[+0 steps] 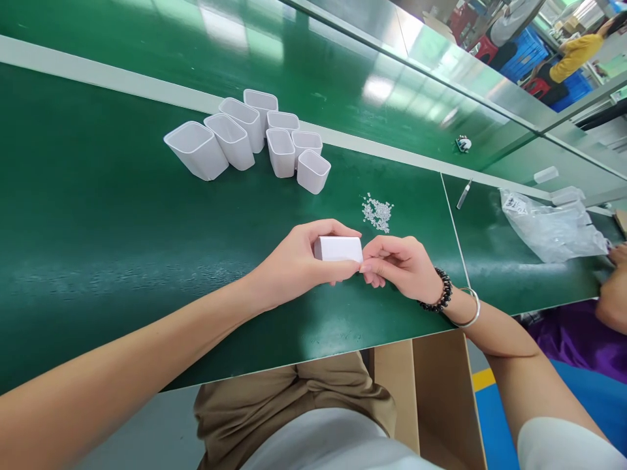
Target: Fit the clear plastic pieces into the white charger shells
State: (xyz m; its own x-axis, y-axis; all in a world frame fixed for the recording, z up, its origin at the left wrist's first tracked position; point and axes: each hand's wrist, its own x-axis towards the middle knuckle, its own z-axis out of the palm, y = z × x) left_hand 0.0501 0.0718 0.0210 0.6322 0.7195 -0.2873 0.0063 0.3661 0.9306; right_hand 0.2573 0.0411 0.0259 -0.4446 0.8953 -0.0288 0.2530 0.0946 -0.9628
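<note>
My left hand [306,258] is wrapped round a small white plastic cup [339,249], which lies on its side above the green table. At the cup's right end, my right hand [399,261] has thumb and forefinger pinched together against its edge. Whatever may be between those fingertips is too small to make out. Just beyond the hands lies a little heap of tiny clear plastic pieces [377,213]. Several similar white cups [281,153] stand upright with their mouths up, farther back and to the left.
A clear plastic bag [551,225] and a small pointed tool [464,194] lie to the right. Another person's hand [614,287] shows at the right edge. An open cardboard box [441,391] stands below the table's front edge. A white strip [122,79] runs along the table.
</note>
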